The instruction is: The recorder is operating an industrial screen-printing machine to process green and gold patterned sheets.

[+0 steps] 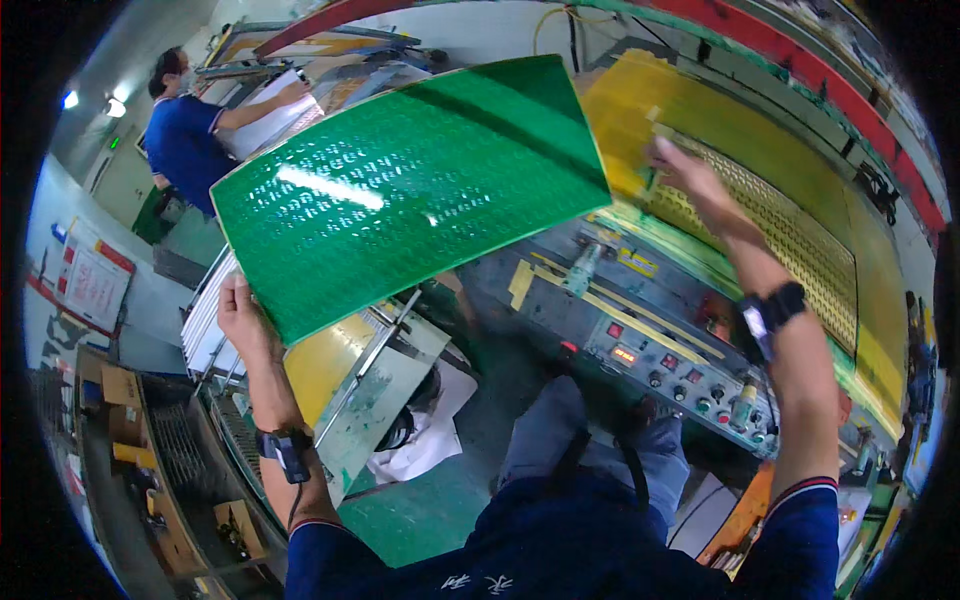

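Note:
My left hand (246, 318) is closed on the lower left edge of a large, glossy green sheet (430, 220) with rows of small raised marks. The sheet hangs tilted in the air, bright reflections across it, and covers part of what lies behind. My right hand (690, 180) reaches out over a yellow screen frame (720, 100) on a machine, beside a panel (790, 230) patterned with rows of small shapes. Motion blurs its fingers, and I cannot make out whether they hold anything. A small pale piece (653, 114) shows just beyond the fingertips.
A control panel (680, 375) with knobs and buttons fronts the machine. To the left stands a table (390, 400) with a yellow sheet and metal bar, with white paper (435, 435) below. Shelves with boxes (125, 420) line the left. A co-worker (185, 135) handles a sheet at the back left.

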Demonstrator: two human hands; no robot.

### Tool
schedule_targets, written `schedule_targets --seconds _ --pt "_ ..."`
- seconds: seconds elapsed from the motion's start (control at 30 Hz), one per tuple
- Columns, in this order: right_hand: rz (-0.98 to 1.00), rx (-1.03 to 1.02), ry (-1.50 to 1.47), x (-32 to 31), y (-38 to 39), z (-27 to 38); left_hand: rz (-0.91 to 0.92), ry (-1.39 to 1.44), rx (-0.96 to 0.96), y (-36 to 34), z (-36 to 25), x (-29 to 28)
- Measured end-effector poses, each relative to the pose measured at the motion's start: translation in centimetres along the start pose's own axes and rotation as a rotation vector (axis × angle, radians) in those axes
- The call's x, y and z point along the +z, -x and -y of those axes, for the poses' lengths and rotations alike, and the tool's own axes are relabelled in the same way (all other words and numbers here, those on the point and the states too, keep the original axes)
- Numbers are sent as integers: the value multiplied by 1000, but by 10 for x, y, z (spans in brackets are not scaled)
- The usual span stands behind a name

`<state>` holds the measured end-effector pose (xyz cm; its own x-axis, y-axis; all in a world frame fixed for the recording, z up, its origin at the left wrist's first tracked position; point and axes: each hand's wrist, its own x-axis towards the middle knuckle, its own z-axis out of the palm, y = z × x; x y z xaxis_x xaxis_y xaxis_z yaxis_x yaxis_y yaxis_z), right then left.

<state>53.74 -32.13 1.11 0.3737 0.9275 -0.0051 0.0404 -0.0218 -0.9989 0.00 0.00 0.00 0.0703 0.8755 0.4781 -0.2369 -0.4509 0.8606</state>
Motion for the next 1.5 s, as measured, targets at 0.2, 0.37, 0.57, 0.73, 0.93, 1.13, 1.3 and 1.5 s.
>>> schedule_targets --seconds 0.2,0.37,0.57,0.73,0.93,1.13,1.3,1.5 --pt "-191 -15 5 99 -68 1 -60 12 41 17 -22 -20" --pt "-199 -184 -91 97 -7 0 -47 101 -126 34 -25 -36" --pt "-362 -348 -90 73 145 -1 254 356 -200 66 -26 36" --pt "-503 -364 -139 73 237 3 397 443 -226 87 -8 84" --pt "-670 -408 -190 65 313 -2 513 486 -261 117 -12 132" --pt "-733 -394 -134 67 339 -3 536 454 -252 128 -11 140" --pt "-739 -397 -152 67 345 -8 548 442 -254 131 -15 141" --pt "-750 -403 -194 69 347 -7 566 457 -269 134 -22 143"
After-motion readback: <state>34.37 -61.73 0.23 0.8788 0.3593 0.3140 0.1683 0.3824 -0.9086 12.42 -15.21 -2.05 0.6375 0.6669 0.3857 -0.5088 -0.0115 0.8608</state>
